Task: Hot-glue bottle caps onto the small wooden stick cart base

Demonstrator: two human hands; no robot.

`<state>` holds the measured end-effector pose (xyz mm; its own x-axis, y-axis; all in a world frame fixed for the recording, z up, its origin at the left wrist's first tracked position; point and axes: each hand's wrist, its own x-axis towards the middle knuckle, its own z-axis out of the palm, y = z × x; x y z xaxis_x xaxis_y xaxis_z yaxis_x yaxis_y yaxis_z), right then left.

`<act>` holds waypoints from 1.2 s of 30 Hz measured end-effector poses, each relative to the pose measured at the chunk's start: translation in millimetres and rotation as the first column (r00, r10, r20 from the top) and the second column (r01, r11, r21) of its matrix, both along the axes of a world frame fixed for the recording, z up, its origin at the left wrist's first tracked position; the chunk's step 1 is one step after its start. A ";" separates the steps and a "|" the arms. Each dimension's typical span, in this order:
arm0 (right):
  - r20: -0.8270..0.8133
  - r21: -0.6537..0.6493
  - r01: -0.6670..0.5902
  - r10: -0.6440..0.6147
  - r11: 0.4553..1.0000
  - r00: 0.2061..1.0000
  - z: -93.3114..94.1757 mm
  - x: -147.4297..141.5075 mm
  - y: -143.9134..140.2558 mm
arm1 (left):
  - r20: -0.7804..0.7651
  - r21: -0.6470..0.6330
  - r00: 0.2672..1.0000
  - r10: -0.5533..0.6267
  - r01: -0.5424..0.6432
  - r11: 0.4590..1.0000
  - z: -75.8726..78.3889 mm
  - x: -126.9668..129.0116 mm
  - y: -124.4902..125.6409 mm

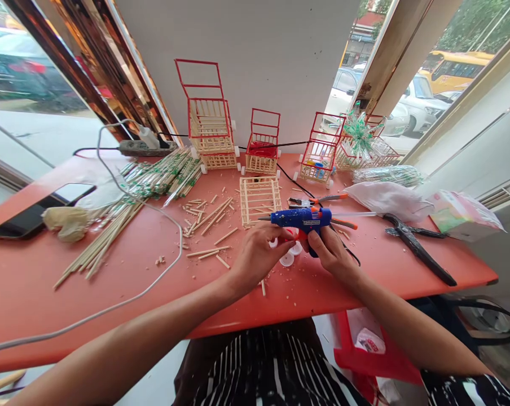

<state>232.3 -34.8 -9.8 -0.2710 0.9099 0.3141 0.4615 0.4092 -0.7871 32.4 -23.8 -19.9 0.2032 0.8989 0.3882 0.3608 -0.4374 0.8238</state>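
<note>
My right hand is wrapped around the grip of a blue hot glue gun. Its nozzle points left, and a clear glue stick sticks out of its back. Under the gun's front, my left hand is closed, its fingertips by a red-orange part; what they pinch is not clear. White plastic wheels lie on the table just below the hands. Right behind the gun rests a frame of light wooden sticks.
Small stick carts with red handles, such as the tall cart, stand along the wall. Cut stick pieces and wrapped sticks lie left. Orange-handled pliers and a black tool lie right. A white cable crosses the left side.
</note>
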 end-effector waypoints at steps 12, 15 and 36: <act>-0.057 0.013 0.064 -0.063 0.998 0.996 0.2 1.3 0.8 | 0.034 0.104 0.995 -0.097 0.093 0.990 -2.1 -1.8 -2.0; -0.127 -0.042 0.091 -0.095 0.995 0.987 -1.1 3.0 0.7 | 0.034 0.073 0.993 -0.113 0.110 0.991 -3.7 -3.8 -2.8; -0.434 -0.058 0.117 -0.131 0.991 0.891 2.9 8.8 7.6 | -0.150 0.118 0.977 -0.152 0.170 0.978 -4.9 -26.0 -0.4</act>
